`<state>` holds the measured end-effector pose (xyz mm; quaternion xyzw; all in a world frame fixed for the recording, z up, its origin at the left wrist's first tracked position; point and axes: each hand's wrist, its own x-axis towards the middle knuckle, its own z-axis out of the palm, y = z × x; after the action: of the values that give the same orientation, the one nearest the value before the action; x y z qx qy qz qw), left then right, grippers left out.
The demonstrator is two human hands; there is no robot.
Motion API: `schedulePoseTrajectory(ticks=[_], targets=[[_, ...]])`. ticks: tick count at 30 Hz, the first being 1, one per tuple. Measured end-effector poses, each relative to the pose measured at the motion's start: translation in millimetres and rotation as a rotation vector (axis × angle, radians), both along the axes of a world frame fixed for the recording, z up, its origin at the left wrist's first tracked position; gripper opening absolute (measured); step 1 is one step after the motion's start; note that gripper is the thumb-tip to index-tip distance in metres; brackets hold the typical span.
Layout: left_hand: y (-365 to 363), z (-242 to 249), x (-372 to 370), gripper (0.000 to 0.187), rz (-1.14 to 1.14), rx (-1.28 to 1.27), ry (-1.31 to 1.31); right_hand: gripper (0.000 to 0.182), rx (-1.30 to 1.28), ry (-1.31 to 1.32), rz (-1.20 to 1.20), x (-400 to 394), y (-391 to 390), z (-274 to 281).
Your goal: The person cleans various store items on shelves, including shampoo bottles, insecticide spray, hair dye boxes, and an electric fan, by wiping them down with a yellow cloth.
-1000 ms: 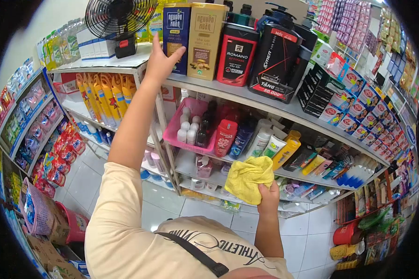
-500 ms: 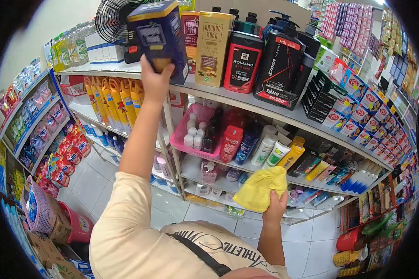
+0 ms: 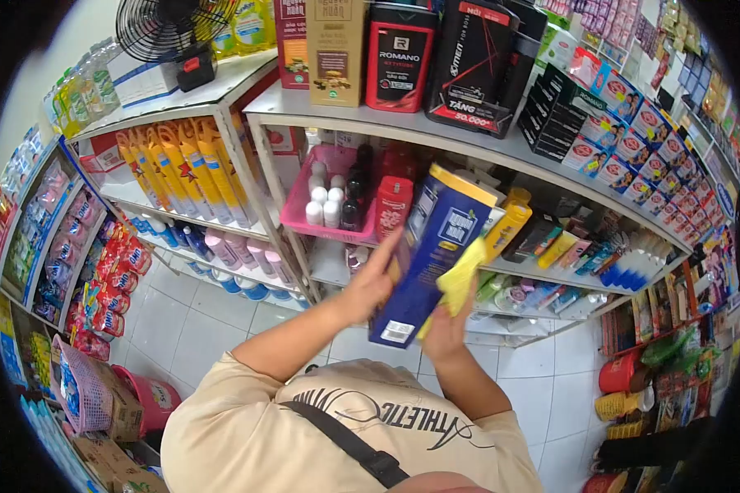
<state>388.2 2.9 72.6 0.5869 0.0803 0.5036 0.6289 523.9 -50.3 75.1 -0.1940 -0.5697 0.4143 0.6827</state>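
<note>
A tall blue box (image 3: 432, 255) with a gold top edge is tilted in front of my chest, its barcode end low. My left hand (image 3: 372, 283) is closed around its left side. In my right hand (image 3: 450, 316) is a yellow cloth (image 3: 462, 279), bunched and pressed against the box's right side. Part of the cloth is hidden behind my fingers and the box. Behind the box, on the middle shelf, stand a red bottle (image 3: 395, 205) and a yellow bottle (image 3: 508, 222).
The top shelf holds a gold box (image 3: 337, 57), a red-and-black Romano bottle (image 3: 400, 62) and a black X-Men pack (image 3: 473, 66). Below sits a pink basket (image 3: 292, 218) of small bottles. A black fan (image 3: 168, 29) stands at the upper left; stacked soap boxes (image 3: 625, 148) line the right.
My left hand has brought the blue box down from the top shelf to my chest. My right hand has moved the cloth left, against the box. The view has shifted.
</note>
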Motion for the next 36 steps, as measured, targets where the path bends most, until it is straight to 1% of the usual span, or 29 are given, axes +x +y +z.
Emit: schedulePoseTrajectory(ticks=[1, 2, 3, 5, 7, 10, 11, 12, 14, 15, 16, 17, 18, 19, 21, 22, 23, 25, 26, 29, 30, 31, 32, 33, 34, 36], targets=[[5.7, 3.7, -2.7, 0.094, 0.022, 0.011, 0.020, 0.063, 0.106, -0.174, -0.099, -1.5, -0.2, -18.0], [12.7, 3.6, -3.1, 0.091, -0.045, -0.038, -0.054, 0.063, 0.218, -0.330, -0.210, -4.6, -0.9, -30.4], [12.2, 7.3, -0.7, 0.091, -0.040, -0.132, -0.066, 0.063, 0.325, -0.437, -0.217, -5.2, -2.9, -35.3], [0.9, 20.6, 2.6, 0.095, -0.144, -0.209, -0.063, 0.064, 0.382, -0.402, -0.236, -1.7, 1.7, -28.3], [-1.7, 1.3, 7.2, 0.098, -0.159, -0.070, 0.032, 0.064, 0.480, -0.386, -0.278, 12.5, 9.4, -22.2], [-21.3, -22.3, 16.9, 0.098, -0.310, -0.144, 0.029, 0.066, 0.153, -0.060, -0.125, 37.7, 6.6, -6.7], [-26.4, -19.2, 20.2, 0.097, -0.354, -0.178, 0.015, 0.067, 0.149, 0.013, -0.075, 33.7, 4.0, 13.8], [-30.5, -10.3, 19.0, 0.091, -0.322, -0.205, 0.015, 0.068, 0.147, 0.087, -0.025, 29.8, 1.3, 34.2], [-25.1, 11.7, 20.9, 0.086, -0.180, -0.314, 0.031, 0.056, 0.345, -0.440, -0.410, 31.6, 9.1, 7.7], [-14.6, 13.7, 20.8, 0.081, -0.137, -0.308, -0.037, 0.053, 0.431, -0.724, -0.461, 28.3, 6.3, 6.4], [-4.3, 15.7, 20.6, 0.076, -0.094, -0.299, -0.104, 0.046, 0.460, -0.587, -0.394, 16.5, 0.3, 17.4], [1.3, 17.8, 16.8, 0.071, -0.034, -0.278, -0.105, 0.043, 0.340, -0.539, -0.379, 7.6, -8.4, 11.5], [6.8, 19.9, 13.0, 0.066, 0.026, -0.258, -0.105, 0.042, 0.366, -0.584, -0.389, 8.3, -9.2, 4.2], [4.6, 28.1, 12.0, 0.064, 0.151, -0.154, -0.034, 0.042, 0.392, -0.642, -0.438, 10.4, -7.8, 3.2], [1.6, 16.2, 8.8, 0.063, 0.279, -0.014, 0.250, 0.042, 0.444, -0.768, -0.576, 21.7, -2.9, 11.3], [-2.5, 10.2, 7.9, 0.063, 0.341, 0.057, 0.391, 0.042, 0.447, -0.770, -0.662, 30.3, 2.3, 19.9], [-12.9, 16.7, 8.7, 0.063, 0.365, 0.160, 0.505, 0.042, 0.446, -0.770, -0.749, 39.0, 7.5, 28.5], [-26.4, 22.6, 16.5, 0.063, 0.206, 0.096, 0.368, 0.042, 0.332, -0.625, -0.714, 51.8, 7.0, 47.7], [-26.5, 22.1, 18.3, 0.063, 0.211, 0.099, 0.327, 0.042, 0.344, -0.651, -0.741, 49.4, 5.0, 52.5], [-6.5, 9.2, 13.3, 0.065, 0.446, 0.070, 0.337, 0.044, 0.480, -0.846, -0.597, 33.0, -5.8, 37.1], [-1.0, 15.7, 13.8, 0.065, 0.400, -0.077, 0.115, 0.045, 0.511, -0.843, -0.524, 25.8, -8.8, 30.1], [-1.2, 37.2, 13.9, 0.065, 0.403, -0.017, -0.068, 0.047, 0.543, -0.835, -0.452, 17.9, -10.9, 22.3], [3.2, 38.3, 8.3, 0.066, 0.394, 0.010, -0.074, 0.048, 0.578, -0.823, -0.383, 13.4, -11.4, 14.7], [7.7, 38.4, 1.9, 0.066, 0.381, 0.042, -0.075, 0.049, 0.568, -0.804, -0.370, 12.1, -10.0, 4.1], [7.6, 36.9, 1.9, 0.066, 0.428, 0.087, -0.029, 0.050, 0.561, -0.784, -0.365, 10.8, -6.9, -2.3], [1.3, 30.0, 4.5, 0.066, 0.515, 0.147, 0.217, 0.051, 0.523, -0.711, -0.453, 18.0, -0.5, -2.4]])
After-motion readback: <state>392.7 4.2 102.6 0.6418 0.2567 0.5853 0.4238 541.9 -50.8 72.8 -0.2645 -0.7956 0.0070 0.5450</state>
